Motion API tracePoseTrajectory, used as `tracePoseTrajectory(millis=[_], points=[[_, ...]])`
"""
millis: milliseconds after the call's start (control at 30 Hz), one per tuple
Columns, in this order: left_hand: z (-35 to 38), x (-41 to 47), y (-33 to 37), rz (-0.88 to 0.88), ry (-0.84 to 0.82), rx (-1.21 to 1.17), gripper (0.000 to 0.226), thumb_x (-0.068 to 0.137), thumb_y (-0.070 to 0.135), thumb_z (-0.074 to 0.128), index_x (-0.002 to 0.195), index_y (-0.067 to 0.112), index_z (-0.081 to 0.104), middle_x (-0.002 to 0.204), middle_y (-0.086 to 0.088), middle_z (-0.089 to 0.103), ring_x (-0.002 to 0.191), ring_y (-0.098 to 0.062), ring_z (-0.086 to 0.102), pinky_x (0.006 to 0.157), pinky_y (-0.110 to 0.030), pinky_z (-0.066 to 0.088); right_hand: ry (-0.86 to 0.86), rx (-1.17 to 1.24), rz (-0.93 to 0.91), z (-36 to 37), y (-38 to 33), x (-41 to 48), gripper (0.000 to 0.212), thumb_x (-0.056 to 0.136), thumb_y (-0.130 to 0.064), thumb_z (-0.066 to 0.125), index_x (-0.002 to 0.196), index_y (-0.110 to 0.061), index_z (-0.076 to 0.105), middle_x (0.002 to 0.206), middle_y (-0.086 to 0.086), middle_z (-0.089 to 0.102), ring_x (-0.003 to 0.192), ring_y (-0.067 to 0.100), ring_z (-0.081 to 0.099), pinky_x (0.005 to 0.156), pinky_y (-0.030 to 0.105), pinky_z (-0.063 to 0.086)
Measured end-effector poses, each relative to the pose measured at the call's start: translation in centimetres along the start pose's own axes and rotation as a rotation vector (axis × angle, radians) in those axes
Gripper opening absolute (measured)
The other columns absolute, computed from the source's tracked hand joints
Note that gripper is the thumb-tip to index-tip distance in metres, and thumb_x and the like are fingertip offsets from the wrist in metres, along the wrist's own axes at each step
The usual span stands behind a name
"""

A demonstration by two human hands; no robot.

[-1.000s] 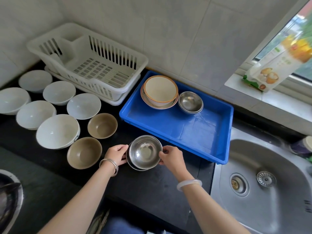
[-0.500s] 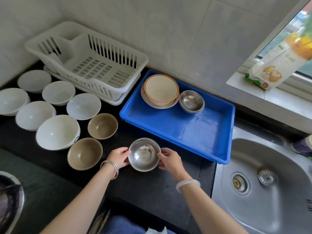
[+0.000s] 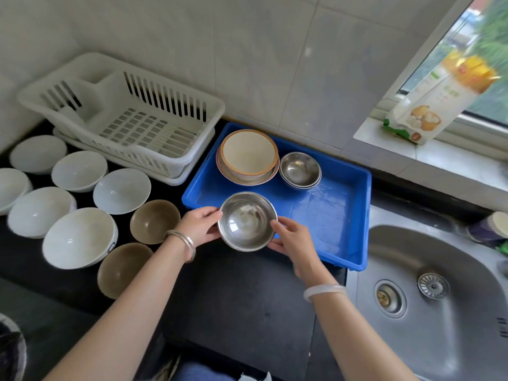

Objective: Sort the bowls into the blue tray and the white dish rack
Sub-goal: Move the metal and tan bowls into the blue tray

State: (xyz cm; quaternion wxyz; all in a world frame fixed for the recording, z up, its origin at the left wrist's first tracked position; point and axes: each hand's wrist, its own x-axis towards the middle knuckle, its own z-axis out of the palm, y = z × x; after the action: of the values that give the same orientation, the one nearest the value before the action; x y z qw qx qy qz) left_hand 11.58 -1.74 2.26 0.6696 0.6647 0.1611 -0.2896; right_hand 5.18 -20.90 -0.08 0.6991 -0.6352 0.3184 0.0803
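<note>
Moved: the steel bowl (image 3: 247,221), low on the counter (image 3: 233,292) in front of the tray a second ago, is now lifted by both hands and hangs over the tray's near-left edge.
Left hand (image 3: 199,225): fingers curled round the bowl's left rim, thumb on top; a metal bangle (image 3: 182,243) sits at the wrist.
Right hand (image 3: 291,237): fingers closed on the bowl's right side and underneath, thumb at the rim; a pale bangle (image 3: 323,291) on the wrist.
Steel bowl: upright, mouth up, held between the two hands, partly over the tray and partly over the counter.
Tray (image 3: 330,215): blue, against the wall, between the rack and the sink (image 3: 439,312).
In the tray: a cream bowl (image 3: 248,154) with an orange rim on a plate (image 3: 247,180) at the back left; just beside it on the right, stacked steel bowls (image 3: 300,169).
Rack (image 3: 121,116): white, slatted, left of the tray, on its drip tray; no bowls inside.
White bowls (image 3: 79,237): seven on the counter left of the hands, in front of the rack, mouths up.
Brown bowls (image 3: 154,221): two, between the white bowls and the left hand, one behind the other.
Sill (image 3: 428,158): a printed packet (image 3: 437,100) leans by the window.
</note>
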Motion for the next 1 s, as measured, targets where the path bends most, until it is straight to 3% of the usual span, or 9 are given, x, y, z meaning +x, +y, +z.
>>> tracePoseTrajectory(millis=[100,233,333,433,533,667,833,933,1000], points=[[2.8,1.5,2.0,0.011,0.01,-0.004,0.027,0.092,0.007,0.05,0.117,-0.002,0.054,0.111,-0.016,0.056,0.099,-0.025,0.057,0.072,-0.031,0.053,0.037,0.0,-0.035,-1.7,-2.2,1.5,0.012,0.092,-0.02,0.057,0.094,-0.021,0.069,0.091,0.004,0.071,0.064,0.011,0.07,0.062,0.019,0.057],[6.8,3.8,3.6,0.056,0.018,-0.052,0.024,0.091,0.004,0.051,0.113,-0.002,0.057,0.099,-0.012,0.058,0.091,-0.024,0.058,0.062,-0.022,0.057,0.121,0.014,-0.074,-4.1,-4.3,4.0,0.018,0.094,-0.019,0.056,0.107,-0.014,0.067,0.097,0.006,0.071,0.072,0.015,0.071,0.065,0.02,0.058],[9.6,6.0,4.4,0.047,-0.008,-0.105,0.025,0.091,0.004,0.05,0.114,-0.001,0.057,0.092,-0.007,0.061,0.082,-0.016,0.06,0.076,-0.027,0.051,0.186,0.017,-0.102,-5.9,-5.8,6.2,0.017,0.094,-0.018,0.056,0.107,-0.015,0.065,0.098,0.007,0.07,0.075,0.017,0.071,0.061,0.017,0.057],[12.6,9.2,5.3,0.04,0.018,-0.087,0.025,0.091,0.004,0.052,0.114,-0.001,0.059,0.097,-0.011,0.061,0.077,-0.015,0.06,0.079,-0.028,0.05,0.25,-0.026,-0.112,-7.9,-7.2,9.0,0.022,0.093,-0.017,0.056,0.11,-0.008,0.066,0.101,0.012,0.069,0.079,0.02,0.069,0.063,0.019,0.058],[14.9,12.0,5.9,0.063,0.058,0.004,0.027,0.089,0.004,0.054,0.115,0.0,0.061,0.1,-0.013,0.064,0.078,-0.019,0.061,0.081,-0.032,0.052,0.298,-0.062,-0.102,-9.2,-8.2,11.5,0.023,0.093,-0.015,0.055,0.111,-0.004,0.067,0.097,0.012,0.069,0.08,0.02,0.069,0.065,0.021,0.058],[17.0,14.4,6.2,0.141,0.108,0.215,0.028,0.086,0.003,0.054,0.113,0.004,0.063,0.112,-0.015,0.067,0.101,-0.032,0.062,0.094,-0.044,0.05,0.365,-0.114,-0.102,-10.2,-8.9,14.4,0.019,0.093,-0.015,0.056,0.104,-0.008,0.069,0.087,0.007,0.068,0.074,0.015,0.068,0.058,0.015,0.055],[18.7,15.7,6.3,0.231,0.161,0.55,0.024,0.089,0.011,0.05,0.11,0.011,0.061,0.111,-0.012,0.067,0.103,-0.031,0.059,0.085,-0.036,0.046,0.364,-0.217,-0.097,-10.5,-8.9,17.1,0.018,0.091,-0.014,0.055,0.082,-0.019,0.069,0.075,-0.001,0.069,0.075,0.018,0.07,0.082,0.036,0.058],[19.4,16.0,6.0,0.247,0.18,0.666,0.023,0.091,0.012,0.047,0.111,0.009,0.057,0.11,-0.014,0.065,0.101,-0.033,0.059,0.081,-0.036,0.045,0.366,-0.256,-0.094,-10.4,-8.6,17.8,0.027,0.09,-0.014,0.054,0.068,-0.026,0.066,0.07,-0.005,0.067,0.075,0.018,0.07,0.083,0.039,0.058],[19.5,16.1,5.6,0.254,0.199,0.696,0.025,0.091,0.01,0.046,0.114,0.008,0.055,0.112,-0.016,0.063,0.102,-0.034,0.058,0.083,-0.037,0.046,0.365,-0.29,-0.092,-10.4,-8.1,18.1,0.027,0.089,-0.014,0.053,0.067,-0.021,0.068,0.067,-0.005,0.067,0.072,0.018,0.07,0.082,0.042,0.058]])
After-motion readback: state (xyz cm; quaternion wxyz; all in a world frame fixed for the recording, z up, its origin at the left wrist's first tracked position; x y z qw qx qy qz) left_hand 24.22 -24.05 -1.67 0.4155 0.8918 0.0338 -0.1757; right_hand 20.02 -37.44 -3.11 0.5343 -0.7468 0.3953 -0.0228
